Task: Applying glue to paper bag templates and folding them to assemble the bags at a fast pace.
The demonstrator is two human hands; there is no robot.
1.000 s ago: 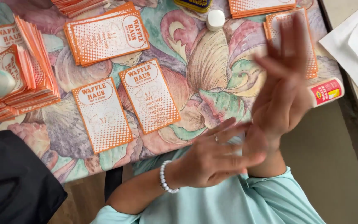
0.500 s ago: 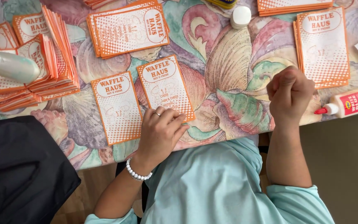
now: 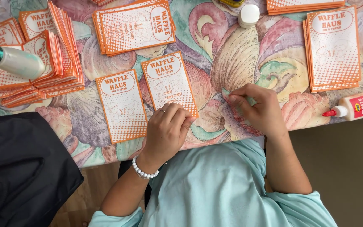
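Head view: you look straight down on the bench (image 3: 274,54), which wears a shell-patterned cloth.
Landmark: the right card (image 3: 169,83), one of two orange-and-white cards lying flat side by side near the bench's front edge.
Left hand (image 3: 167,132): curled into a loose fist, knuckles up, resting on the right card's lower corner; you grasp nothing that shows. A ring and a white bead bracelet (image 3: 144,170) are on it.
Right hand (image 3: 259,110): to the right of the right card, fingers bent down and pressed on the cloth, fingertips pinched together; whether anything sits between them cannot be told.
Left card (image 3: 121,105): just beside the right card on its left, apart from both hands.
Card pile (image 3: 134,26): behind the right card, lying crosswise.
Fanned stacks (image 3: 43,63): well left of the right card, with a white bottle (image 3: 15,61) lying across them.
Far-right stack (image 3: 333,48): well right of the right card.
Glue bottle (image 3: 356,106): on its side below that stack, red tip pointing towards your right hand.
White cap (image 3: 249,15): behind and right of the right card.
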